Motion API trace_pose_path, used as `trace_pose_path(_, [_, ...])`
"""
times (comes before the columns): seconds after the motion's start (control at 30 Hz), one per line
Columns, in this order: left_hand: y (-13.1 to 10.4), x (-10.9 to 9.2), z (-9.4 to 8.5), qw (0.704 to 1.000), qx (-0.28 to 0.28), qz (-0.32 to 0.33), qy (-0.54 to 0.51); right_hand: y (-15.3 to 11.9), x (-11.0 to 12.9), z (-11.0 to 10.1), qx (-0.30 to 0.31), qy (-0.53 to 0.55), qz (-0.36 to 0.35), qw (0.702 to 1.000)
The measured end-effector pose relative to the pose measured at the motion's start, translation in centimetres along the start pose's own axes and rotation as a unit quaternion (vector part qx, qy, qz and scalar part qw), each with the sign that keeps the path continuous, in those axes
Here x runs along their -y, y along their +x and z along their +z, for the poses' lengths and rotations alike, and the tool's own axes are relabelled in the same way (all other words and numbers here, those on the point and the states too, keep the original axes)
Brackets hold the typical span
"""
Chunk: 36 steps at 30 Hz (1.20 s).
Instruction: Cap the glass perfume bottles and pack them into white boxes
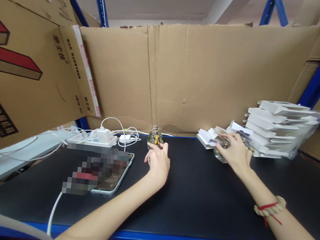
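Observation:
My left hand point(157, 160) is at the middle of the black surface, its fingers closed around a small dark-green glass bottle point(151, 138) with gold and silver parts on top. The hand covers the bottle's lower part. To the right, my right hand point(236, 154) is closed from above on a clear glass bottle point(220, 155) with a gold neck. That bottle stands close to some open white cartons point(206, 138), and my fingers hide part of it.
A tall stack of white boxes point(275, 130) rises at the right. At left lie a phone point(116, 180), a white power strip point(87, 139) and tangled white cables point(130, 137). Cardboard point(211, 79) walls the back of the black table surface point(190, 205).

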<state>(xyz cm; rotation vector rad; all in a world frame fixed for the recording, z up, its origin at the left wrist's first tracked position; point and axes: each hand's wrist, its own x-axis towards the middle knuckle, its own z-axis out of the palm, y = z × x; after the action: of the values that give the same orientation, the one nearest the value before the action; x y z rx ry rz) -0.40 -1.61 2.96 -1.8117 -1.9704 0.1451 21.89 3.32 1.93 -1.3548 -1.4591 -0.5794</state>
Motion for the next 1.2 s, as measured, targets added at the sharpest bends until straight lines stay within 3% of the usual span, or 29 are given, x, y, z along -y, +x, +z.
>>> trace_pose_path(0.13, [0.0,0.0,0.0,1.000,0.008,-0.002,0.019,0.0,-0.2,-0.4,0.059,-0.042,0.021,0.997])
trace_pose_path(0.33, [0.1,0.1,-0.1,1.000,0.022,-0.015,-0.001,0.0,-0.1,-0.2,0.064,0.048,0.022,0.997])
trace_pose_path(0.63, [0.2,0.2,0.0,0.999,0.036,-0.014,0.001,0.1,0.7,-0.2,0.104,0.165,-0.041,0.980])
trace_pose_path(0.8, [0.4,0.3,0.2,0.999,0.045,-0.023,-0.009,0.2,1.2,-0.3,0.128,0.219,-0.013,0.967])
trace_pose_path(0.9, [-0.4,0.1,0.4,0.999,0.016,-0.018,-0.039,0.2,1.2,-0.3,0.131,0.241,0.016,0.961])
trace_pose_path(1.0, [-1.7,-0.7,0.4,0.995,-0.057,0.012,-0.082,0.2,1.2,-0.2,0.143,0.252,0.050,0.956])
trace_pose_path(1.07, [-2.5,-1.4,0.3,0.985,-0.098,0.079,-0.121,0.1,1.5,-0.2,0.153,0.267,0.073,0.949])
trace_pose_path(1.2, [-3.3,-2.4,0.5,0.953,-0.104,0.224,-0.175,0.0,3.0,-0.2,0.171,0.353,0.116,0.912])
